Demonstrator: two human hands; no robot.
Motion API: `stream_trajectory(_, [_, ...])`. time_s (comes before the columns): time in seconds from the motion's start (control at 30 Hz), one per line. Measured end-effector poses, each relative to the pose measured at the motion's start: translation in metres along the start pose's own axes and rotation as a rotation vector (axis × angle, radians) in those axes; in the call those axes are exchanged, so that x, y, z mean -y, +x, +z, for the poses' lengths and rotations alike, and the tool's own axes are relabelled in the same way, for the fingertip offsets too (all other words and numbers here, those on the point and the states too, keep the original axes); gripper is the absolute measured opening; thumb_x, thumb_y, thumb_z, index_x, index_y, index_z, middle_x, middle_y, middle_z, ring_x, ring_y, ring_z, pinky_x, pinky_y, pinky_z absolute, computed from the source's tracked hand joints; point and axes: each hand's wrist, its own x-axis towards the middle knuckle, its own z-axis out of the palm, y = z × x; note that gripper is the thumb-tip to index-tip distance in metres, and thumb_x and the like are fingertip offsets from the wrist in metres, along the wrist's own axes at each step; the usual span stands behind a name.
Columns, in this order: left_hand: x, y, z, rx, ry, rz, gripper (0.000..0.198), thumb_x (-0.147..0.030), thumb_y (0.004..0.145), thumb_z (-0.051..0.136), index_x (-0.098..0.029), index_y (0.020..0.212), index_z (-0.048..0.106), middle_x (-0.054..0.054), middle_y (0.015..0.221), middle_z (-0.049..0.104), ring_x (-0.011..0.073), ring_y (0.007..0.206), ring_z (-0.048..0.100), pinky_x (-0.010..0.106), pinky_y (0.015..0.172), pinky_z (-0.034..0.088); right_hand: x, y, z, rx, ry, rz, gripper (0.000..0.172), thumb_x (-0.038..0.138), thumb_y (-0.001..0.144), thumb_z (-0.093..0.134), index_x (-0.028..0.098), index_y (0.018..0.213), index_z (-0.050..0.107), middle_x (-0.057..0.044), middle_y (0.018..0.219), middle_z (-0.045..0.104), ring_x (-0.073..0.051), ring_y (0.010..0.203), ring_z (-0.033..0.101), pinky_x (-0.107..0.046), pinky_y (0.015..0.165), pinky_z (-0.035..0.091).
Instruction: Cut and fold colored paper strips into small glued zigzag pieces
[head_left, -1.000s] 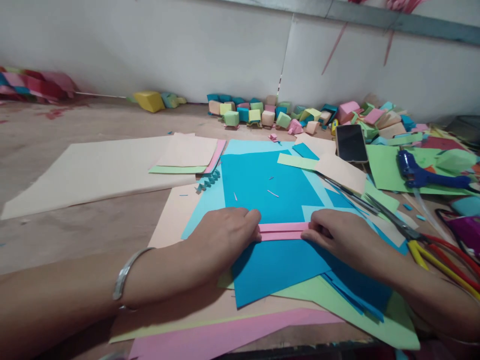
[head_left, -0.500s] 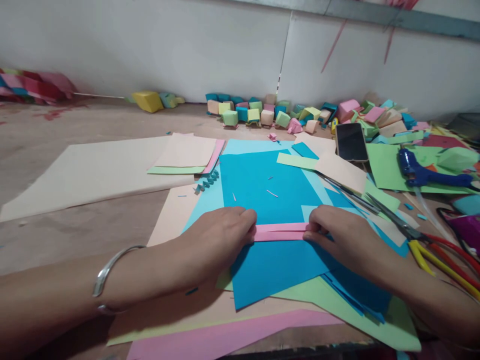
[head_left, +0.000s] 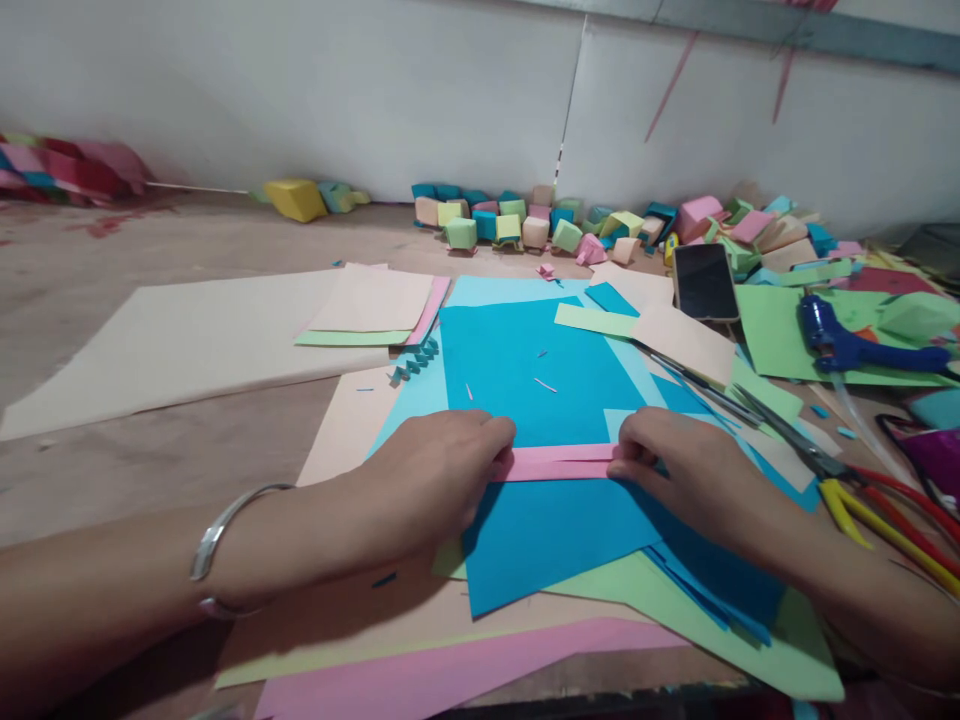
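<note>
A folded pink paper strip (head_left: 559,463) stretches sideways between my two hands, over a blue paper sheet (head_left: 555,540). My left hand (head_left: 442,465), with a silver bracelet at its wrist, pinches the strip's left end. At the right end, the fingers of my right hand (head_left: 667,455) are closed on the strip. A lengthwise crease or slit shows along the strip's middle. Beyond it, a few thin paper scraps (head_left: 545,385) lie on the blue paper. Pale green, peach and pink sheets spread beneath. The strip's ends are hidden by my fingers.
Scissors (head_left: 821,462) with red and yellow handles lie right of my right hand. Behind them are a blue glue gun (head_left: 847,345) and a phone (head_left: 705,283). Several small folded paper boxes (head_left: 495,228) line the wall. A large cream sheet (head_left: 187,345) lies at left.
Both hands stay in nearly the same place on the pink strip. Only a slight shift of the view shows.
</note>
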Motion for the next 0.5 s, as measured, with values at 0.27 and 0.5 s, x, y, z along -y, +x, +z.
stream_trajectory(0.27, [-0.0013, 0.0019, 0.0007, -0.041, -0.093, -0.002, 0.017, -0.022, 0.09, 0.05, -0.026, 0.088, 0.066, 0.001, 0.085, 0.062, 0.0167, 0.074, 0.055, 0.027, 0.058, 0.03, -0.0007, 0.0015, -0.0015, 0.022, 0.035, 0.01, 0.016, 0.022, 0.085, 0.066, 0.019, 0.076, 0.053, 0.0, 0.076, 0.058, -0.016, 0.068, 0.052, -0.027, 0.057, 0.033])
stream_trajectory(0.5, [-0.0024, -0.0057, -0.0008, -0.116, 0.131, 0.072, 0.02, -0.012, 0.085, 0.057, -0.025, 0.078, 0.071, 0.002, 0.073, 0.055, 0.0167, 0.069, 0.049, 0.028, 0.054, 0.025, -0.0038, 0.0017, 0.0007, -0.016, 0.006, -0.038, 0.012, 0.021, 0.087, 0.062, 0.018, 0.076, 0.057, -0.002, 0.076, 0.059, -0.015, 0.068, 0.052, -0.026, 0.057, 0.034])
